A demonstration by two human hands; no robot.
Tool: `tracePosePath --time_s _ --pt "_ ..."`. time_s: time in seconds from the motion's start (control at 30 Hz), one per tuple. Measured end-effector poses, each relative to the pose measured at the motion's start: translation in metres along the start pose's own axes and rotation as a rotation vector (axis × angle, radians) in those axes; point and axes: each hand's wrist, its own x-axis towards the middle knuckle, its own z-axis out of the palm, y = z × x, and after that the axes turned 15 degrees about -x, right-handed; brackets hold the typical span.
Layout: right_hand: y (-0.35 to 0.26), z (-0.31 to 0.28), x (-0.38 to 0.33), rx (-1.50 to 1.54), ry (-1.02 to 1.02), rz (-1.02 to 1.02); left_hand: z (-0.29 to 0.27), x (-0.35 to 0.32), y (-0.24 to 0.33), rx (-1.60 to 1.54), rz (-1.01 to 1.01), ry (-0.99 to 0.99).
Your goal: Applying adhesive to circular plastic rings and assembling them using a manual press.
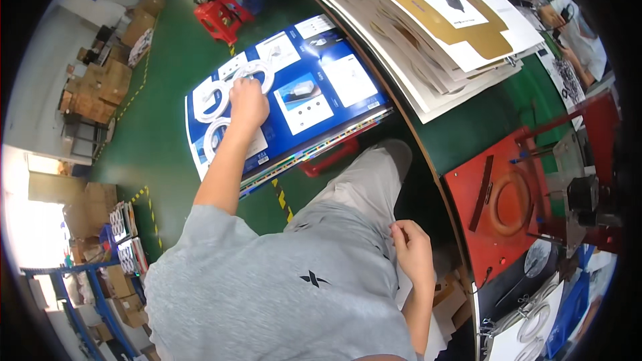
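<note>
My left hand [249, 103] reaches over a stack of blue printed sheets [281, 144], its fingers closed on the near side of a white coiled cable [264, 69]. Left of it on the same stack lies another white cable coil [202, 111]. A third coil [209, 140] lies nearer to me, partly hidden behind my left forearm. My right hand [413, 251] hangs beside my grey trouser leg [364, 190], thumb and fingers drawn together at the cloth. What is between those fingers, if anything, I cannot make out.
A tall pile of flat printed cardboard [461, 20] stands on the green bench to the right. Nearer on that side is a red machine [495, 207]. A red stool [221, 17] stands beyond the sheets. Boxes [100, 87] line the left wall.
</note>
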Motion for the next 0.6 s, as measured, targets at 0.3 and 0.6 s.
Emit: tracePosePath --time_s 0.3,0.6 --pt "0.011 0.007 -0.023 0.129 0.124 0.170 -0.022 0.020 0.005 -0.107 0.006 -0.169" --pt "0.025 0.001 -0.043 0.009 0.361 0.176 -0.113 0.013 0.144 -1.341 0.170 -0.621"
